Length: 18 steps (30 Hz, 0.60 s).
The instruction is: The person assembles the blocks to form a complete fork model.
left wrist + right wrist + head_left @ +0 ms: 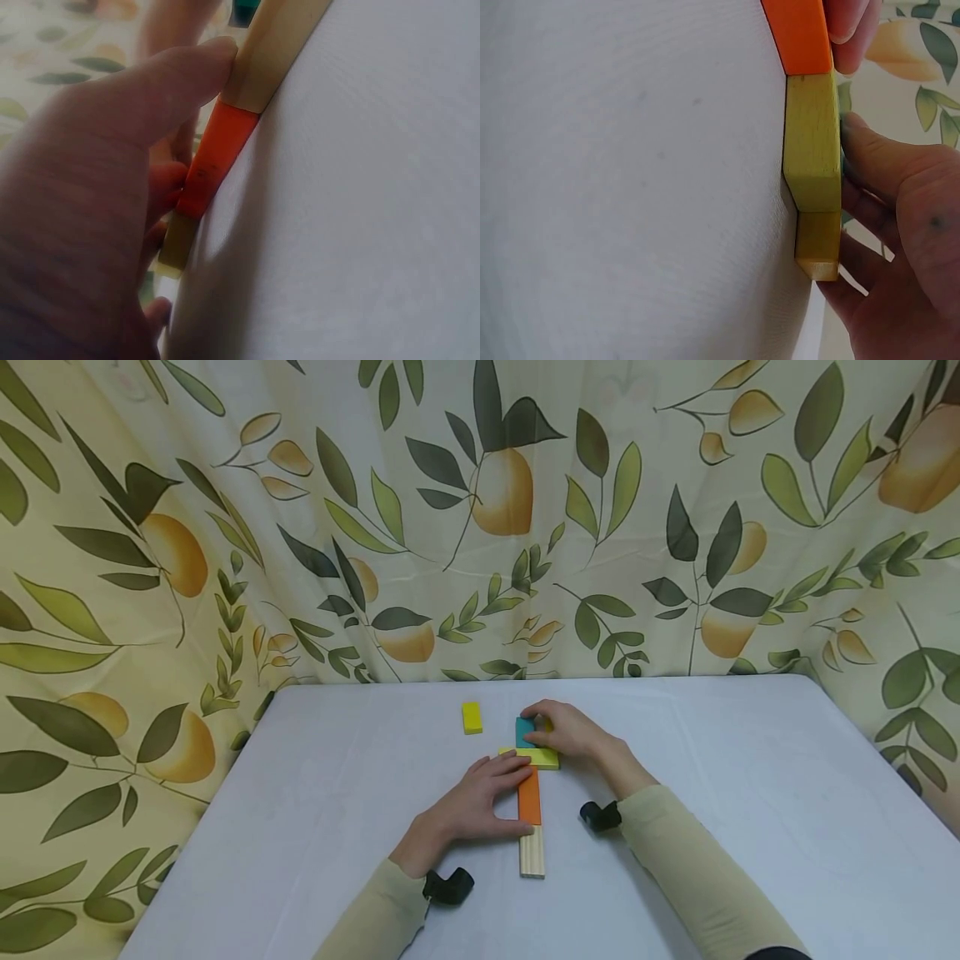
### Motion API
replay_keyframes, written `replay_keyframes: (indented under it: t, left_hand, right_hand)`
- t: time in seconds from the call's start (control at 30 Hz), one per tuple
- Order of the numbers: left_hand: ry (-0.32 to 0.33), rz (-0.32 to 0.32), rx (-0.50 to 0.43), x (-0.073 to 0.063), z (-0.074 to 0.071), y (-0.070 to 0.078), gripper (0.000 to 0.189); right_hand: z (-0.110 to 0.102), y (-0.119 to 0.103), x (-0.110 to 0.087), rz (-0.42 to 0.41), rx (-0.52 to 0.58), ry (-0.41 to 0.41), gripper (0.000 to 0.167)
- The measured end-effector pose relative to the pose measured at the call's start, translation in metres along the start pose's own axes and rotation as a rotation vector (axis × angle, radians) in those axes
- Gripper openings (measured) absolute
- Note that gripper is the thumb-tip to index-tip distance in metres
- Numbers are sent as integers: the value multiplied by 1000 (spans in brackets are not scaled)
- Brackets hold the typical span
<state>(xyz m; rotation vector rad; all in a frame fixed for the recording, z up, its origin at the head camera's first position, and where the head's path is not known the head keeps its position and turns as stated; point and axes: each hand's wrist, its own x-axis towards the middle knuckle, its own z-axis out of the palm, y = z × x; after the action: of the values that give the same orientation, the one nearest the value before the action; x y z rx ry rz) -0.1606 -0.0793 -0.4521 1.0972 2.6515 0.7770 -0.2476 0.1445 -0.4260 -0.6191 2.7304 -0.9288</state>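
In the head view a line of blocks lies on the table: a plain wooden block (532, 853) nearest, then an orange block (528, 797), then a yellow-green block (546, 759) set crosswise. Beyond the crosswise block are a blue block (523, 733) and, beside it, a yellow block (549, 725), partly hidden by my right hand (570, 731). That hand's thumb and forefinger are curled at the blue block's near and far ends. My left hand (476, 797) rests along the line's left side, fingers extended to the yellow-green block, thumb where orange and plain wood meet.
Another yellow block (472, 717) stands apart at the back left of the white-covered table (360, 760). A leaf-and-fruit patterned curtain (480, 610) hangs behind the table. Black wrist devices (448, 887) sit at both sleeves.
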Motion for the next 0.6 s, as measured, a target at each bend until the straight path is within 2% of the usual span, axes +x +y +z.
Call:
replay_keyframes:
  t: [0.6]
  left_hand:
    - [1, 7, 10, 0, 1, -1, 82]
  right_hand:
    - [0, 1, 1, -2, 6, -7, 44]
